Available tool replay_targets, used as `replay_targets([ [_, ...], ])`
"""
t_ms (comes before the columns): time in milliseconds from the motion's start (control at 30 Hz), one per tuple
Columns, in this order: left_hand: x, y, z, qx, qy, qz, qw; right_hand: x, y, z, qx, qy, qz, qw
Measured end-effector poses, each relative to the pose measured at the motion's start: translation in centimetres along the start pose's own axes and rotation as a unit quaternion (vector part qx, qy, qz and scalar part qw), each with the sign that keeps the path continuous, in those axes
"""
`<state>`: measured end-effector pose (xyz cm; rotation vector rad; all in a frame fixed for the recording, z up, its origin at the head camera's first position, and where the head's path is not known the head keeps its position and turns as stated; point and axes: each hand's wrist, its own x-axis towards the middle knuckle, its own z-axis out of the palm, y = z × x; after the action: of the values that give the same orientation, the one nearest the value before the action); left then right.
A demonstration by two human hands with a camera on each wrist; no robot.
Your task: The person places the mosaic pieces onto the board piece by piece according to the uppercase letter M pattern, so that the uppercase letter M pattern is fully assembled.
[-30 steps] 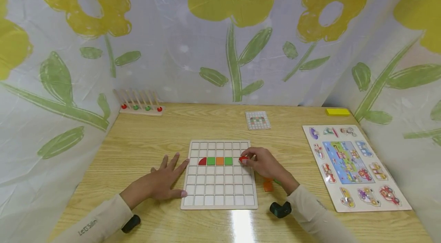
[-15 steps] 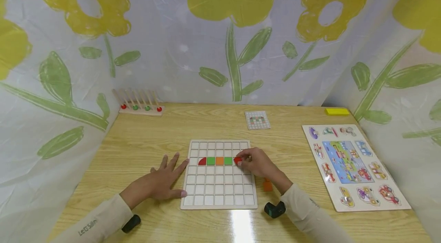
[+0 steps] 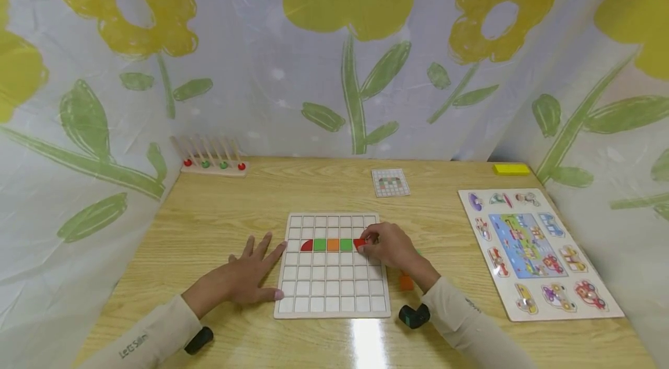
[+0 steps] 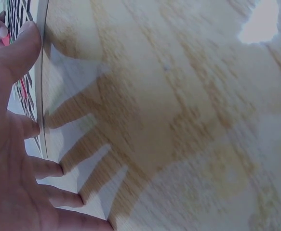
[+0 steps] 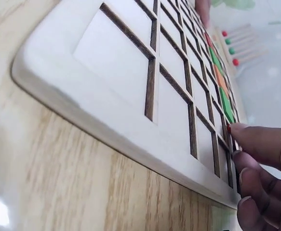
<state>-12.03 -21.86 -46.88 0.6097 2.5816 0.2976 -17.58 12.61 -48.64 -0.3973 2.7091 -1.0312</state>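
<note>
Your right hand (image 3: 388,247) has its grip nearly closed, pinching the red piece (image 3: 358,242) at the right end of the coloured row (image 3: 333,244) on the grid board (image 3: 332,287). It seems light, stiff, maybe slippery; hold it by its edges. Your left hand (image 3: 248,276) lies spread, grasping nothing.

The grid board (image 3: 333,289) is off-white, ruled with dark brown lines. Its tile row (image 3: 333,244) runs red, green, orange, green; the pinched tile (image 3: 359,244) is red. Both sleeves (image 3: 169,325) are plain beige, the left with dark lettering. The table (image 3: 251,194) has yellow-brown wood grain, the curtain (image 3: 245,38) yellow flowers with green stems on white. The peg stand (image 3: 211,169) carries red and green beads; the far block (image 3: 511,169) is yellow.
</note>
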Motion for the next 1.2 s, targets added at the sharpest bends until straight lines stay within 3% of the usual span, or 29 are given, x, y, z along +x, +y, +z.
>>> replay_targets([
  [400, -0.30, 0.44, -0.03, 0.001, 0.000, 0.000, 1.0000, 0.10, -0.29, -0.46, -0.027, -0.039, 0.032, 0.9984],
  [1200, -0.09, 0.01, 0.09, -0.001, 0.005, 0.004, 1.0000, 0.56, -0.63, -0.83, -0.045, -0.055, 0.047, 0.9964],
])
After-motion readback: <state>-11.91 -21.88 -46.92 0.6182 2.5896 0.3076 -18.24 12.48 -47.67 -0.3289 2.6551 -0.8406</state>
